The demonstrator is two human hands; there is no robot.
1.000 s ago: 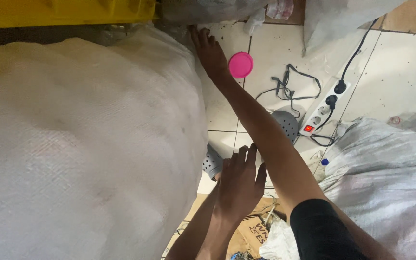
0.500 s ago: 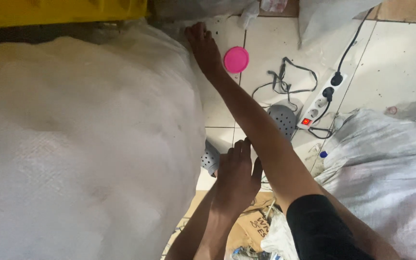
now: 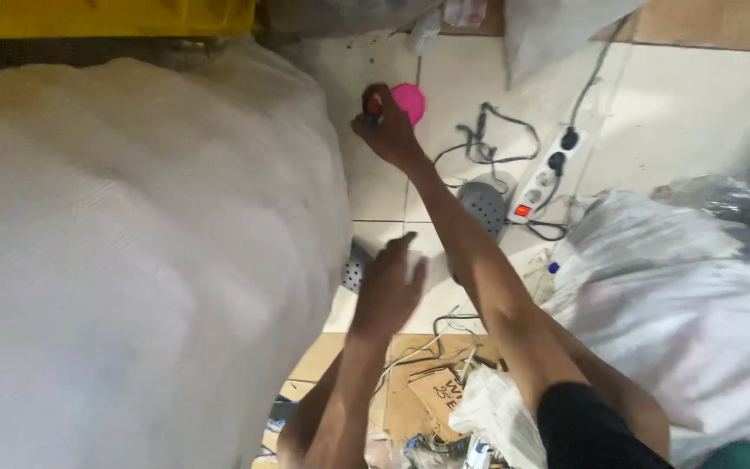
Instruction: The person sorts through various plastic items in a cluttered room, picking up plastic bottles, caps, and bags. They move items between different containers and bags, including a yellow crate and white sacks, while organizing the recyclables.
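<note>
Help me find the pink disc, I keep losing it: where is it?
In the head view the pink disc lies on the tiled floor at top centre, beside the right hand, left of the power strip.

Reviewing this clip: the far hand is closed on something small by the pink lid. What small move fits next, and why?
Probably draw the right hand back toward the body: it is closed on a small red and dark object at full reach beside the pink lid.

- Two hands: the right hand [image 3: 385, 126] at twelve o'clock, the left hand [image 3: 390, 291] near centre.
- One pink round lid [image 3: 411, 102], just beside the right hand.
- One small red-and-dark object [image 3: 372, 105] in the right hand's fingers.
- Two big white sacks: one [image 3: 132, 260] at nine o'clock, one [image 3: 679, 295] at four.
- One white power strip [image 3: 542, 178] at two o'clock.
- One yellow crate [image 3: 106, 16] at eleven.
</note>
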